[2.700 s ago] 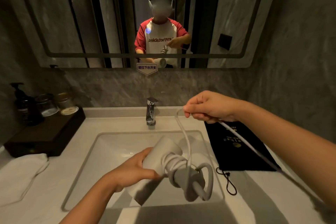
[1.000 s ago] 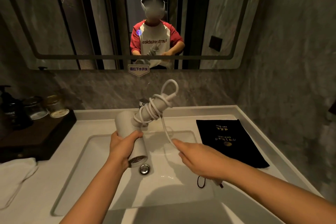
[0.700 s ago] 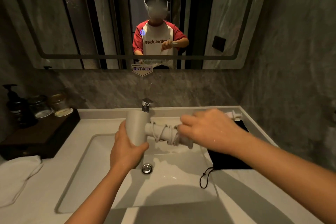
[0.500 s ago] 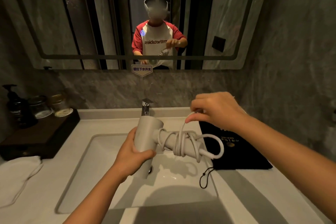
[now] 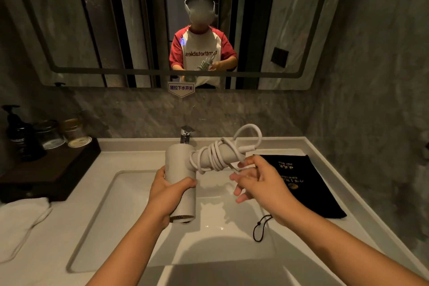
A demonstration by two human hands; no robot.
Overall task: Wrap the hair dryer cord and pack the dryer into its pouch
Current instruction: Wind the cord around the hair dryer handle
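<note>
Both forearms are bare to the bottom edge of the view, with no sleeve, watch or ring showing on the left hand [image 5: 170, 193] or the right hand [image 5: 262, 187]. In the mirror [image 5: 69, 30] the person wears a white T-shirt [image 5: 199, 58] with short red raglan sleeves and dark red lettering across the chest, reversed by the reflection. A dark headset with a white strap over the crown sits on the head.

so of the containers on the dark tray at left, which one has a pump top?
The black bottle at the tray's far left end: it alone has a pump head. The two beside it are short clear jars.
</note>
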